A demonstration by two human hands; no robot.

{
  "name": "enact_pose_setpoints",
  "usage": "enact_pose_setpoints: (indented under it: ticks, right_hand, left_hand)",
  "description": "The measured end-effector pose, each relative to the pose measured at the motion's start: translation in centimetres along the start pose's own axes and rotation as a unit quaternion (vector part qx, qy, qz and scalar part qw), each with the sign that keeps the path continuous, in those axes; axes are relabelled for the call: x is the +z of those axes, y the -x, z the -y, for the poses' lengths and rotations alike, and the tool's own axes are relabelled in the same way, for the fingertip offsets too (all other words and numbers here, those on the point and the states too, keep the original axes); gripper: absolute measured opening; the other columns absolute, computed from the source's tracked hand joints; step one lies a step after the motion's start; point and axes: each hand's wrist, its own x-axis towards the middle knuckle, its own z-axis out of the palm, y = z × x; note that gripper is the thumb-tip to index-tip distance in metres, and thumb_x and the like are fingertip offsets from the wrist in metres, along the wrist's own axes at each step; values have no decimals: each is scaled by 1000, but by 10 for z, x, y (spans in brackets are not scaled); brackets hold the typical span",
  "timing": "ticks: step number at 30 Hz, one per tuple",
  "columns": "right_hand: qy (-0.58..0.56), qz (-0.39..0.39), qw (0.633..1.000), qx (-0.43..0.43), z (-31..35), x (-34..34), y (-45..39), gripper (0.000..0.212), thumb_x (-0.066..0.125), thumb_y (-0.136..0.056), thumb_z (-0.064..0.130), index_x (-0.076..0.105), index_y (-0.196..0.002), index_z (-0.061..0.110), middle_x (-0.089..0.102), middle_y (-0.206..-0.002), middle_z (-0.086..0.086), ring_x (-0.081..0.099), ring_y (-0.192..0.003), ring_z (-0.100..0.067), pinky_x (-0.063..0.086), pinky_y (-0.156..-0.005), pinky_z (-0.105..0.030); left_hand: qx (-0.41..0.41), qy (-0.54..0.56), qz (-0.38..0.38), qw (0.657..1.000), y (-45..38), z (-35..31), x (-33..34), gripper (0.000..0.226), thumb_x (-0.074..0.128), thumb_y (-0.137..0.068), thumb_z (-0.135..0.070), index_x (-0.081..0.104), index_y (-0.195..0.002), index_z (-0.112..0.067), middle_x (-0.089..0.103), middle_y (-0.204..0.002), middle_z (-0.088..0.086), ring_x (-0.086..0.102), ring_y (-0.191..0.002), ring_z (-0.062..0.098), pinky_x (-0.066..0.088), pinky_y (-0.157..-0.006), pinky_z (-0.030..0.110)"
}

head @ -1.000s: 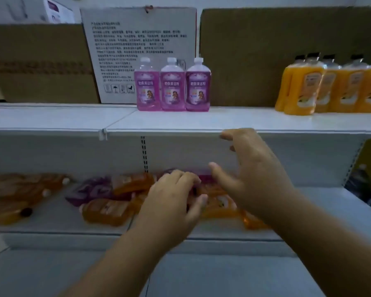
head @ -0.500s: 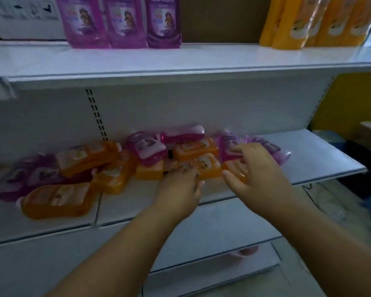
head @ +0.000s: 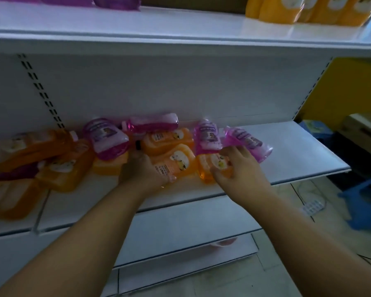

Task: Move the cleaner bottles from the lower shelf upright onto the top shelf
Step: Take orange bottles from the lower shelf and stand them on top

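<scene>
Down in the middle of the frame, both hands have dropped from the top shelf [head: 180, 24] onto the lying bottles on the lower shelf [head: 298, 146], left hand [head: 142, 170] and right hand [head: 238, 166] apart, each touching an orange bottle [head: 176, 162], so a grab looks next.

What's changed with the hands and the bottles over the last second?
Both hands dropped from in front of the top shelf edge into the pile on the white lower shelf. The left hand now rests on a lying orange plastic cleaner bottle; the right hand spreads over another orange bottle and a purple one. No firm grip shows yet. The bottles stayed lying down; those on the white top shelf stand as before.
</scene>
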Motion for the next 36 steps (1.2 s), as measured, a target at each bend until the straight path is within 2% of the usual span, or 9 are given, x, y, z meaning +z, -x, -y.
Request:
enact_pose_setpoints:
  ticks: [3,7,13,17,20,23,26,29,36]
  right_hand:
    - [70,29,997,-7,-36,4,-26,44,44,-89,52,53,-122,24,58,-122,-1,50,-114,-21,46,-98,-42]
    - [155,106,982,25,-76,14,-51,65,21,-84,66,52,-125,26,56,-129,-5,44,-126,-31,36,-106,-49]
    - [135,138,981,18,-92,23,-59,73,29,-74,83,37,-131,38,46,-145,-15,25,-140,-47,24,-108,-60]
    - [170,186,967,35,-94,15,-65,110,30,-56,94,30,-144,27,34,-150,-19,28,-138,-45,23,-109,-57]
    - [177,231,957,19,-95,14,-65,122,30,-48,96,26,-149,28,37,-149,-14,36,-134,-43,39,-103,-55]
    - [117,236,965,-7,-96,12,-62,109,50,-55,84,28,-147,30,41,-144,-11,40,-131,-39,47,-97,-50]
    - [36,239,967,-76,-95,-1,-63,82,71,-64,64,40,-133,32,56,-115,6,58,-102,-17,53,-81,-32]
    - [-5,209,971,-113,-88,-17,-63,73,81,-64,48,39,-122,34,60,-98,12,58,-80,-7,45,-63,-21]
    - [70,84,983,-145,-44,-33,-41,80,76,-63,59,36,-127,31,67,-100,1,65,-86,-22,56,-71,-38]
  left_hand:
    - [1,30,-38,999,25,-9,1,87,86,-58,-60,50,-129,-26,56,-126,2,60,-105,23,53,-83,39]
    - [4,39,-108,993,60,-15,-4,66,87,-56,-59,60,-111,-35,61,-106,-6,61,-86,11,50,-67,29]
    - [9,213,-261,942,105,-36,-7,64,92,-53,-51,53,-103,-47,56,-97,-31,55,-87,-5,43,-65,21]
    - [22,295,-301,907,115,-57,-1,66,94,-57,-41,54,-107,-54,61,-103,-33,61,-97,-5,51,-70,24]
    - [10,388,-289,875,120,-67,3,62,92,-57,-42,60,-109,-54,67,-109,-27,66,-99,0,55,-68,27]
    - [14,476,-250,843,122,-72,6,54,88,-59,-36,68,-109,-43,73,-109,-12,71,-96,11,57,-62,27]
    - [36,502,-222,835,126,-74,8,50,89,-61,-29,69,-104,-45,73,-111,-10,71,-100,16,56,-66,32]
    - [41,506,-213,835,129,-69,9,54,87,-59,-34,68,-108,-45,71,-115,-9,67,-107,16,54,-73,36]
    - [57,495,-202,843,144,-41,-6,73,89,-49,-49,63,-117,-49,70,-110,-19,69,-96,4,57,-69,28]
